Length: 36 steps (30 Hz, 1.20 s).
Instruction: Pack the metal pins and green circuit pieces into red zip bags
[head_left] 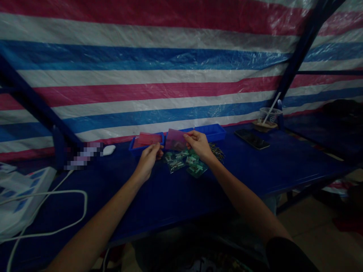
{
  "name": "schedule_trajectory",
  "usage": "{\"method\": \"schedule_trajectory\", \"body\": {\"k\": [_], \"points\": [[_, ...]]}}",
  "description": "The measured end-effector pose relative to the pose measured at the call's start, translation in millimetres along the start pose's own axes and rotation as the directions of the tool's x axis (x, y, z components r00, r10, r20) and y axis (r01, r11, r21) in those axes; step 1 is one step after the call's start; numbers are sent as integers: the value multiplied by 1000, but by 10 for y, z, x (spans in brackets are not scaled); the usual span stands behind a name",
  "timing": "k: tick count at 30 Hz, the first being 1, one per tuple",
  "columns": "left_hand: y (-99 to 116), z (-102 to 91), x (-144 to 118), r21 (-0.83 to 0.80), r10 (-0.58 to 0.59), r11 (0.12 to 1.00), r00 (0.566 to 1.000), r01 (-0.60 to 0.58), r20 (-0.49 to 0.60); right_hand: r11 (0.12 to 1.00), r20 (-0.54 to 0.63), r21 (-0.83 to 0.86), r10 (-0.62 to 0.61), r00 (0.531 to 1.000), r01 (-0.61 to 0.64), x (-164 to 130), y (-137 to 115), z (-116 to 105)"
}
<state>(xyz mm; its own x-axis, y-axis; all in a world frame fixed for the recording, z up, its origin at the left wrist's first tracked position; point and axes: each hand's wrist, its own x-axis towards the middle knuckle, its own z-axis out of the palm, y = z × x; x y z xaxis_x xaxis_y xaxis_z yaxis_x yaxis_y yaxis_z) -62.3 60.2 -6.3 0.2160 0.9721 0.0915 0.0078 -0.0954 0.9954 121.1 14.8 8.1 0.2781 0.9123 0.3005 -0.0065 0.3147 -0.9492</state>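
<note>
My right hand (198, 143) pinches a pink see-through plastic bag (175, 139) by its right side, above the blue table (181, 200). My left hand (150, 156) is closed in front of a blue tray (132, 148), thumb against fingers; what it holds, if anything, is hidden. Red plastic bags (149, 138) lie in that tray. Below and between my hands lie several small clear-green bags (195, 168) with small parts inside. Beside my right wrist is a pile of thin metal pieces (217, 152), perhaps screws. A second blue tray (214, 132) stands behind my right hand.
A black phone (252, 138) and a plastic cup with a straw (270, 115) are at the back right. On the left are a white box (25, 200), a white cable (85, 200) and a small white case (109, 150). A striped plastic sheet (170, 68) hangs behind the table.
</note>
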Motion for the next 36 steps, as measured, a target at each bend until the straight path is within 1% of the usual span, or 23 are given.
{"method": "schedule_trajectory", "body": {"k": [1, 2, 3, 4, 5, 6, 7, 9, 12, 14, 16, 19, 20, 21, 22, 24, 26, 28, 30, 33, 36], "points": [[7, -4, 1, -37, -110, 993, 991, 113, 80, 999, -2, 20, -42, 999, 43, -11, -14, -8], [16, -10, 3, -78, -217, 969, 961, 233, 171, 995, 12, 31, -97, 995, 96, -29, -28, -14], [24, -17, 8, -118, -303, 933, 918, 341, 257, 988, 45, 29, -155, 987, 154, -52, -42, -18], [32, -24, 15, -161, -358, 891, 876, 424, 324, 978, 96, 14, -210, 973, 210, -79, -58, -21], [37, -33, 24, -210, -382, 854, 848, 476, 366, 966, 152, -9, -255, 955, 260, -108, -73, -21], [39, -42, 35, -263, -386, 826, 841, 498, 380, 953, 203, -38, -287, 936, 300, -137, -88, -21], [39, -51, 45, -312, -378, 809, 847, 498, 374, 942, 240, -70, -304, 922, 329, -163, -101, -20], [30, -67, 60, -378, -345, 800, 872, 467, 347, 924, 272, -133, -313, 910, 357, -202, -120, -15], [9, -87, 58, -405, -250, 834, 911, 375, 327, 904, 252, -207, -320, 913, 374, -218, -131, -11], [-5, -100, 45, -390, -169, 864, 913, 319, 372, 890, 229, -227, -346, 910, 395, -211, -130, -10], [-25, -106, 30, -366, -108, 882, 883, 297, 457, 876, 193, -246, -375, 907, 414, -198, -123, -9], [-79, -90, 4, -314, -71, 895, 798, 316, 599, 867, 153, -274, -389, 908, 418, -178, -97, -10], [-105, -76, -6, -294, -67, 902, 775, 316, 628, 868, 147, -280, -385, 911, 411, -172, -86, -11], [-133, -58, -18, -275, -66, 910, 763, 310, 642, 870, 148, -282, -377, 914, 404, -168, -77, -12], [-162, -38, -29, -262, -65, 918, 763, 299, 643, 874, 156, -281, -367, 917, 398, -165, -70, -12], [-211, 0, -49, -253, -64, 927, 780, 278, 622, 886, 189, -251, -350, 917, 390, -162, -64, -8], [-230, 29, -63, -266, -60, 926, 802, 267, 595, 911, 228, -165, -337, 913, 378, -165, -67, 4], [-213, 48, -75, -283, -63, 921, 821, 267, 568, 937, 249, -68, -318, 915, 344, -165, -67, 24], [-176, 62, -88, -301, -69, 918, 850, 260, 523, 951, 255, -19, -293, 922, 308, -155, -45, 43], [-134, 72, -82, -319, -76, 921, 907, 223, 414, 963, 214, -67, -240, 947, 259, -113, 45, 59], [-115, 16, 30, -248, -56, 960, 954, 132, 293, 965, 105, -161, -191, 976, 206, -61, 161, 62]]}}
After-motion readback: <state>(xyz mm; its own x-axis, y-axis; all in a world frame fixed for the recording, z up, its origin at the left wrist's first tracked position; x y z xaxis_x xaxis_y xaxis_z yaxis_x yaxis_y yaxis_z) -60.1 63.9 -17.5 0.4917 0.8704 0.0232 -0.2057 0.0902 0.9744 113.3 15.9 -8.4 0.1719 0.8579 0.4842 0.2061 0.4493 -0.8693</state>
